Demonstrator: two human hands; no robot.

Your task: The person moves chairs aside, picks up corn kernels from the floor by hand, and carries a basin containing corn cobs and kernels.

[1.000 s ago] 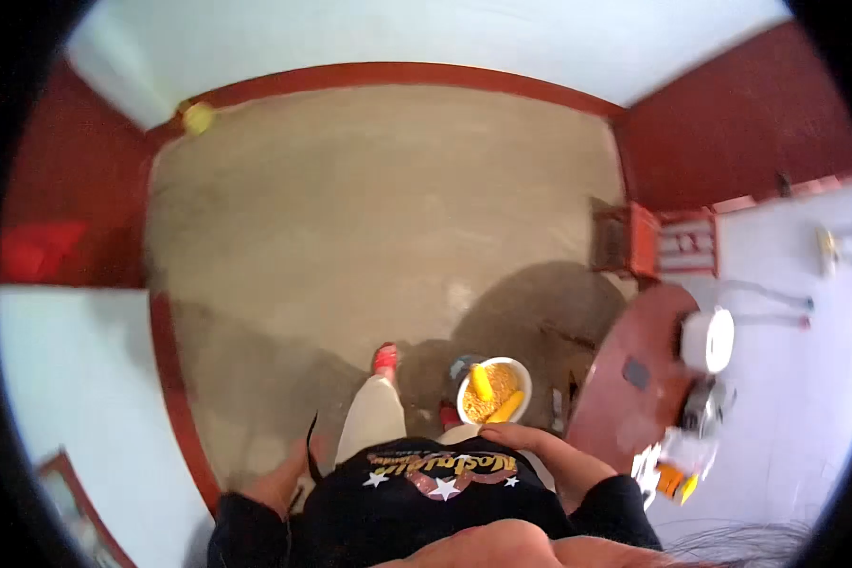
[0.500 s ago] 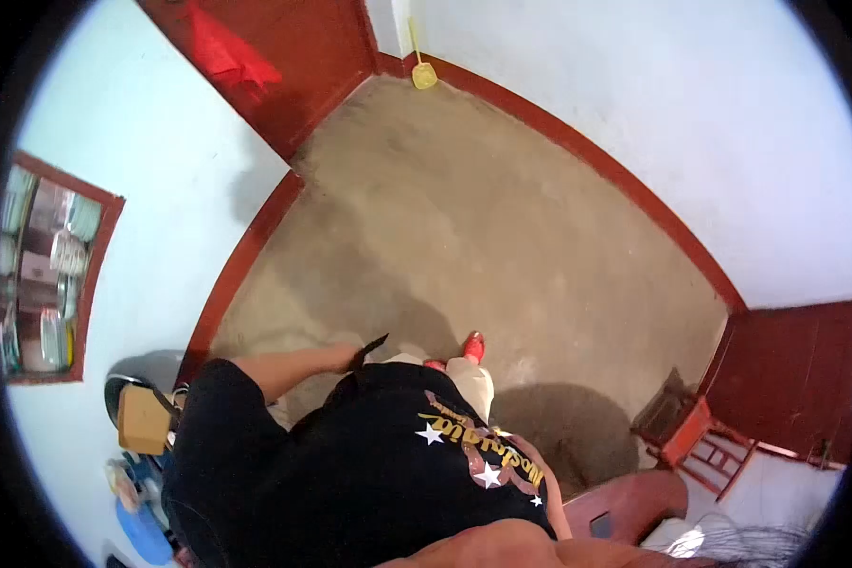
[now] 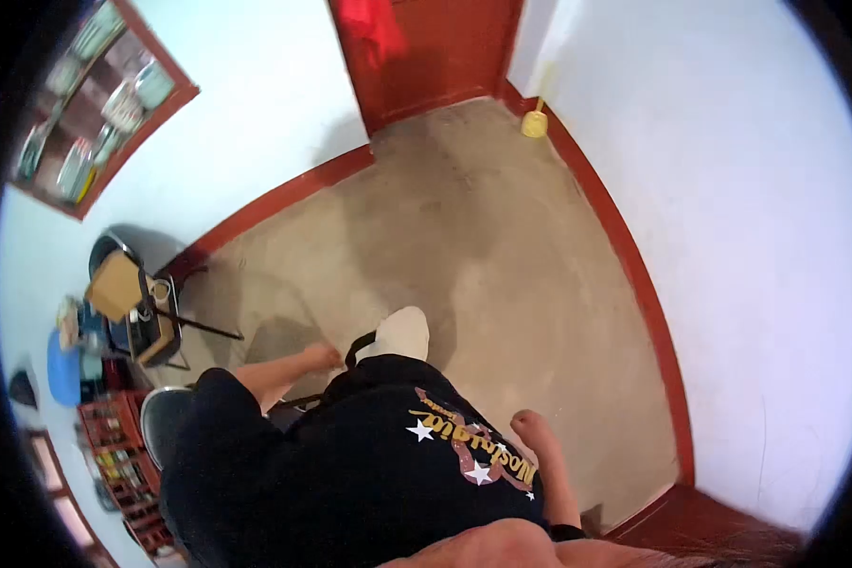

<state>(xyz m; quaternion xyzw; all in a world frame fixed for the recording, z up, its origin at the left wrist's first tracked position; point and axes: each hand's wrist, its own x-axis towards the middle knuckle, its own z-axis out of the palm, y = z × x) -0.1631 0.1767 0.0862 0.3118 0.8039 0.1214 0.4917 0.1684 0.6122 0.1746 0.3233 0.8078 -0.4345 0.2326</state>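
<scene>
My left hand hangs in front of my waist on the left, its fingers curled in, with nothing seen in it. A black strap dangles from my waist just beside it, apparently apart from the hand. On the other side, my right hand is held low by my hip with the fingers folded into a loose fist, touching nothing. Between the hands are my black shirt and a pale trouser leg stepping forward over the concrete floor.
On the left stands a chair with a cardboard box, near a blue container and a red rack. A recessed dish cabinet is in the left wall. Ahead are a red door and a yellow dustpan.
My view has turned to the left, and the door and dustpan have shifted right. My right hand has come into sight. The red chair and the red shoes have left the view.
</scene>
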